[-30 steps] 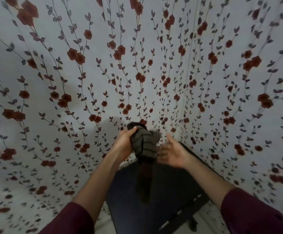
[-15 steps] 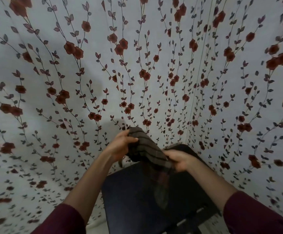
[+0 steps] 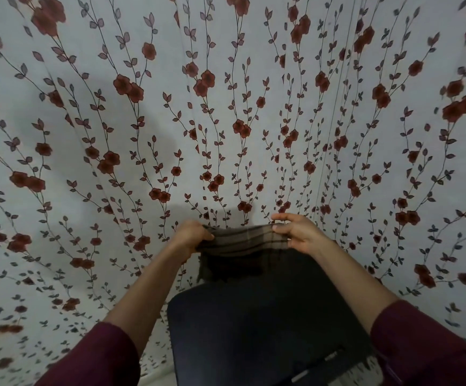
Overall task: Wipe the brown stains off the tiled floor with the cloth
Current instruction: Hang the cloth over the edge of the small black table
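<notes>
Two hands are working in front of a pale wall (image 3: 115,135) that is running with red flowers and dark vines, and a dark flat surface (image 3: 254,330) is lying below the fingers. Between them the striped brown cloth (image 3: 243,242) is hanging stretched, its lower edge drooping over that surface. The left hand (image 3: 190,238) is pinching one end, the right hand (image 3: 298,232) is pinching the other with its forefinger lifted.

Left hand (image 3: 191,237), right hand (image 3: 296,232) stretch striped cloth (image 3: 243,240) above dark seat (image 3: 268,324).
</notes>
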